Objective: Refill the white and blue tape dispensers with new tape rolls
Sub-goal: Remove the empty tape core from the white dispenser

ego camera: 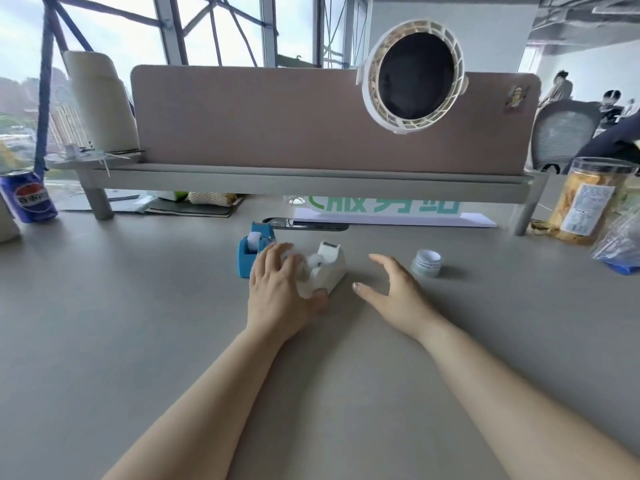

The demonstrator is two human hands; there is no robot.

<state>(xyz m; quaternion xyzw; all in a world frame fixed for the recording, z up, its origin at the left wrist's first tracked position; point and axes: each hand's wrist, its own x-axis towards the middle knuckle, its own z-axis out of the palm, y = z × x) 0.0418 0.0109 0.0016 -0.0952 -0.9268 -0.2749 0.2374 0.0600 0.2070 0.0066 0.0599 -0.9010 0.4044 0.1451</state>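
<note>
The white tape dispenser (329, 268) stands in the middle of the grey desk (138, 323). My left hand (282, 292) wraps its near end, with the thumb on the front side and the fingers over the top. A roll sits in its cradle, partly hidden by my fingers. Just behind and to the left stands the blue tape dispenser (250, 251) with a white roll in it. My right hand (394, 292) hovers open a little to the right of the white dispenser, touching nothing. A stack of clear tape rolls (427, 263) stands further right.
A raised shelf (311, 181) with a pink divider panel crosses the back of the desk, and a white fan (412, 77) hangs on it. A blue soda can (29, 200) stands far left. A snack jar (585, 202) and a plastic bag (620, 244) are at the right. A phone (304, 224) lies behind the dispensers.
</note>
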